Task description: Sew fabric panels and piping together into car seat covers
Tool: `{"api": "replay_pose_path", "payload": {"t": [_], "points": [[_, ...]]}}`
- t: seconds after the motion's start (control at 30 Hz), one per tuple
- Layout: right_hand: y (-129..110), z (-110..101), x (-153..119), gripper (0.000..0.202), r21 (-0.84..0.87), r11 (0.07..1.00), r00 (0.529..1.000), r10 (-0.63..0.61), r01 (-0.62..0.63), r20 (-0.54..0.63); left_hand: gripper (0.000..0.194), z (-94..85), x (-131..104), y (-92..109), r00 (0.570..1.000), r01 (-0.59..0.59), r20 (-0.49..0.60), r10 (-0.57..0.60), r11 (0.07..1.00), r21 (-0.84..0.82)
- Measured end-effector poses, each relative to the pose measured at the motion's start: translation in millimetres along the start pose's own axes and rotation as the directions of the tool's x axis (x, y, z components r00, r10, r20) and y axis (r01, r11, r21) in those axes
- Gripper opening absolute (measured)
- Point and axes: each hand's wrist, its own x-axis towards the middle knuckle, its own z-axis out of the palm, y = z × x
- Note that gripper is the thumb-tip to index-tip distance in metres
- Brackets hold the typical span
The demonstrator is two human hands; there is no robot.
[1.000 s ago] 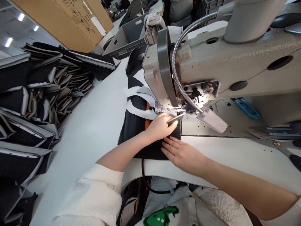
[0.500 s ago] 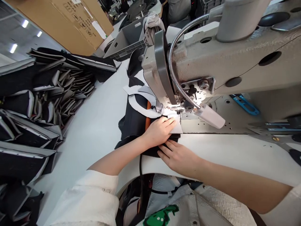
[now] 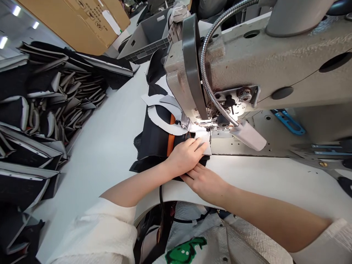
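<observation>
A black fabric piece (image 3: 155,137) with an orange strip (image 3: 171,137) and curved white backing lies under the head of a sewing machine (image 3: 192,80). My left hand (image 3: 184,156) rests on its light grey edge (image 3: 205,141), just in front of the lit needle area, fingers a little apart and pressing down. Close below it, my right hand (image 3: 206,182) touches the near edge of the black fabric. Its fingertips reach beneath my left hand and are partly hidden, so its grip cannot be made out.
Stacked black and grey pieces (image 3: 74,91) fill the table's left side. A cardboard box (image 3: 82,25) and a grey crate (image 3: 150,35) stand behind. Blue thread snips (image 3: 288,121) lie on the machine bed, and a white lamp (image 3: 249,135) hangs near the needle.
The view has shifted slightly. My right hand has moved up and left, closer to my left hand, with its fingertips now further under it. The fabric has moved slightly left.
</observation>
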Motion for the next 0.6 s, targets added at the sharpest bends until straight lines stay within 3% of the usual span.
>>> {"api": "replay_pose_path", "payload": {"t": [0.27,0.43,0.6], "points": [[8,2,4,0.038,0.039,0.999,1.000,0.011,-0.011,-0.006,0.025,15.7,3,-16,0.997,0.001,-0.073,-0.010,0.992,-0.123],[19,0,15,0.038,-0.009,0.999,0.999,0.032,-0.032,-0.003,0.025,26.5,12,-37,0.992,-0.075,-0.121,0.048,0.970,-0.229],[15,-1,8,0.034,-0.065,0.997,0.999,0.026,-0.027,-0.020,0.022,31.8,15,-48,0.978,-0.165,-0.188,0.093,0.893,-0.420]]}}
